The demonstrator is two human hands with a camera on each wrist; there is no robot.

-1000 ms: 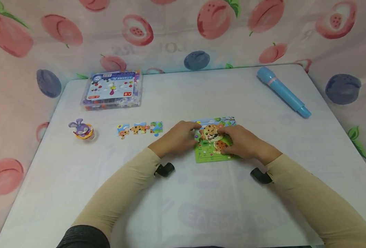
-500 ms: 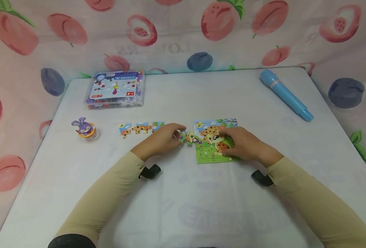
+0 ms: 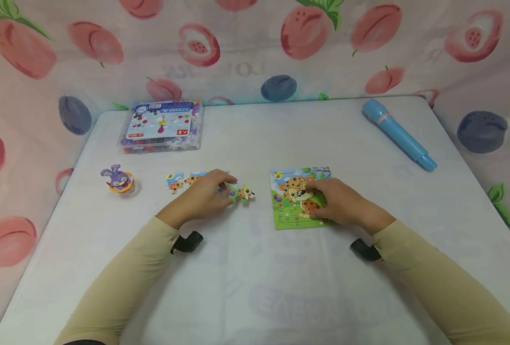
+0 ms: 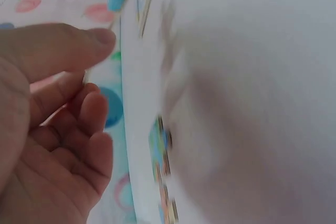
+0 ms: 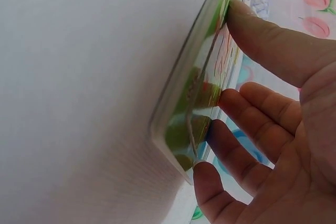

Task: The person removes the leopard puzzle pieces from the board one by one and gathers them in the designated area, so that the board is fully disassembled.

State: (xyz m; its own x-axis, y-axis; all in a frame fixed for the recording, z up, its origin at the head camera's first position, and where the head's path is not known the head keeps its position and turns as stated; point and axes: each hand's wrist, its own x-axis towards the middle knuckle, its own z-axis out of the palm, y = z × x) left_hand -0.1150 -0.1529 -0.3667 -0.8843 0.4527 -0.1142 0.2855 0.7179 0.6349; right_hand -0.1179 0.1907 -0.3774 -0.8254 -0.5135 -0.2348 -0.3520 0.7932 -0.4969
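My left hand (image 3: 205,196) pinches a jigsaw piece (image 3: 244,193) with part of a leopard's face on it, held left of the puzzle board. In the left wrist view the piece is nearly edge-on beside the thumb (image 4: 100,43). My right hand (image 3: 341,201) rests its fingertips on the right side of the leopard puzzle board (image 3: 285,218), thumb and fingers spread apart over its face. Behind the left hand lie loose jigsaw pieces (image 3: 175,183) in a row, partly covered by that hand. Two of them (image 4: 158,148) also appear in the left wrist view.
A clear plastic box (image 3: 162,125) of colourful parts stands at the back left. Nearer, a purple rabbit toy (image 3: 119,179) sits at the left. A blue microphone-shaped toy (image 3: 399,134) lies at the back right. Fruit-patterned cloth (image 3: 237,43) hangs behind the white table (image 3: 255,287).
My left hand has lifted the jigsaw piece off the board and carried it left, now covering part of the row of loose pieces. The right hand stays on the board.
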